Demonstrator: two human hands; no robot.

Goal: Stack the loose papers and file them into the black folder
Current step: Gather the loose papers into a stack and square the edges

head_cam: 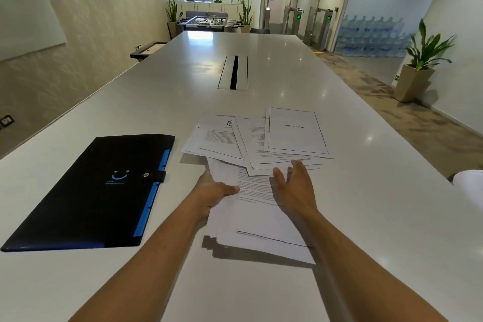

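A black folder (88,191) with blue tabs and a snap strap lies shut on the white table (366,217), to the left. Right of it, several loose printed papers (295,133) lie fanned out and overlapping. Nearer to me, a small stack of sheets (258,219) is lifted slightly off the table. My left hand (213,192) grips the stack's left edge, thumb on top. My right hand (294,185) hovers flat over the stack with fingers apart, its fingertips at the near edge of the fanned papers.
A metal cable hatch (233,72) is set into the table's middle, beyond the papers. A white object (469,183) shows at the right edge of the table. A potted plant (418,65) stands on the floor to the right.
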